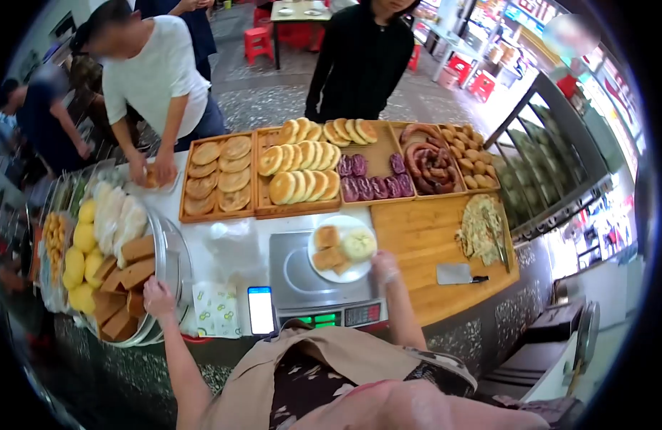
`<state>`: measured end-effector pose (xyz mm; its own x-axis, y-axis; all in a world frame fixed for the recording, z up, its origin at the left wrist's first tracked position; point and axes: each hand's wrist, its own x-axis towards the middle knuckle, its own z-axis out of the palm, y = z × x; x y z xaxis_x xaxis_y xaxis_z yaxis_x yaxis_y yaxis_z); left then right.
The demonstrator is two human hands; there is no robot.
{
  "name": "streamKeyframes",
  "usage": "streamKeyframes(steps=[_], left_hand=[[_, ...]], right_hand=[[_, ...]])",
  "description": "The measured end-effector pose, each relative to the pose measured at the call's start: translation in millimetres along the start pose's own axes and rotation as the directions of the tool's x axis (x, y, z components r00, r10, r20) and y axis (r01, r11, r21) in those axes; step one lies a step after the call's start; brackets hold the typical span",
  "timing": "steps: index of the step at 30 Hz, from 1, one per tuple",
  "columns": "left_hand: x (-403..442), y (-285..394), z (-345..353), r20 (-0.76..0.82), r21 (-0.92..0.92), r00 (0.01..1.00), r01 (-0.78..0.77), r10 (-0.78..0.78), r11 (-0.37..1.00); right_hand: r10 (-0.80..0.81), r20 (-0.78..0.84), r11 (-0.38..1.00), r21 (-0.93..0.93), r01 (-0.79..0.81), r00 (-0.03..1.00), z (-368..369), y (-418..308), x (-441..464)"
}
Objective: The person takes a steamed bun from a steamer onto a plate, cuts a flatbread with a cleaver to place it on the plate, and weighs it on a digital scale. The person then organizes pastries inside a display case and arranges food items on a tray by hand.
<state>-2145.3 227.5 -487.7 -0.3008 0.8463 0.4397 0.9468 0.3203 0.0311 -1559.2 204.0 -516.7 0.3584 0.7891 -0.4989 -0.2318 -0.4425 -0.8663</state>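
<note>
My right hand (386, 265) grips the right edge of a white plate (319, 269) above the steel top of a digital scale (288, 265). Golden-brown square pieces (327, 236) and a round pale bun (359, 245) lie on the plate. At the left, my left hand (159, 298) has its fingers curled at the rim of a round metal steamer (175, 251), close beside brown cake slices (136, 274). Yellow buns (74, 266) and plastic-wrapped white items share the steamer. A lit phone (260, 309) stands between my arms, next to a patterned paper sheet (216, 308).
Wooden trays (256, 213) of flatbreads, purple rolls, coiled sausage-like food and small brown buns line the counter's back. A cleaver (456, 274) and a flat pancake (481, 228) lie on the wooden board (410, 236). Across the counter stand a person in white (155, 75) and one in black (361, 61).
</note>
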Motion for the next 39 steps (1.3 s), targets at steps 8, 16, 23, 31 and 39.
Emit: streamKeyframes(steps=[8, 16, 23, 31, 39], left_hand=[[-1, -4, 1, -0.062, 0.042, 0.998, -0.031, 0.034, 0.999], [-3, -7, 6, -0.101, 0.070, 0.993, -0.060, 0.067, 0.996], [0, -1, 3, -0.066, 0.040, 0.997, -0.032, 0.034, 0.999], [-1, 8, -14, 0.018, 0.041, 0.999, -0.036, 0.036, 0.999], [-1, -7, 15, -0.212, -0.136, 0.973, -0.120, 0.089, 0.983]], right_hand=[[0.029, -0.002, 0.998, -0.064, -0.029, 1.000, 38, 34, 16], [-0.209, -0.075, 0.774, -0.622, 0.118, 0.975, 46, 31, 10], [-0.119, -0.041, 0.837, -0.542, 0.078, 0.992, 46, 21, -5], [-0.134, -0.245, 0.898, -0.441, 0.013, 0.960, 22, 57, 6], [-0.413, -0.092, 0.595, -0.781, 0.192, 0.906, -30, 10, -29]])
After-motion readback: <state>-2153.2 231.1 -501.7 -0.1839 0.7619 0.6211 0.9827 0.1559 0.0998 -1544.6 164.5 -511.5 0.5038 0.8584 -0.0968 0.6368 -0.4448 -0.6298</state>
